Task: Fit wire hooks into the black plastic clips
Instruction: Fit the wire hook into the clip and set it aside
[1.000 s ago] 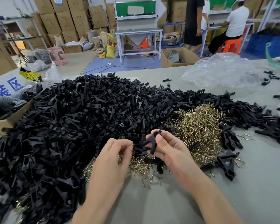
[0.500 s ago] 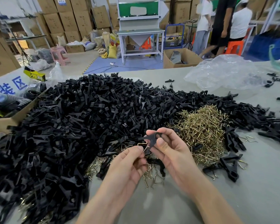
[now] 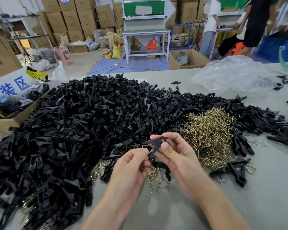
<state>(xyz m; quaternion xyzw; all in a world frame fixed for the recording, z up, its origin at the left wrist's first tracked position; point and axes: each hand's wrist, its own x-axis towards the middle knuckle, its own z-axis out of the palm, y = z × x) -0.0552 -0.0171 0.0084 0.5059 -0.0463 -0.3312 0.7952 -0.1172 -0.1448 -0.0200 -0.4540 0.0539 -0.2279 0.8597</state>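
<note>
Right hand (image 3: 176, 156) grips clip (image 3: 157, 143), left hand (image 3: 131, 165) hook (image 3: 146, 145)

A white sign (image 3: 10, 87) at the left edge carries the blue characters "装区". A yellow-and-black package (image 3: 37, 75) beside it reads "PRO"; the rest is blurred.
</note>
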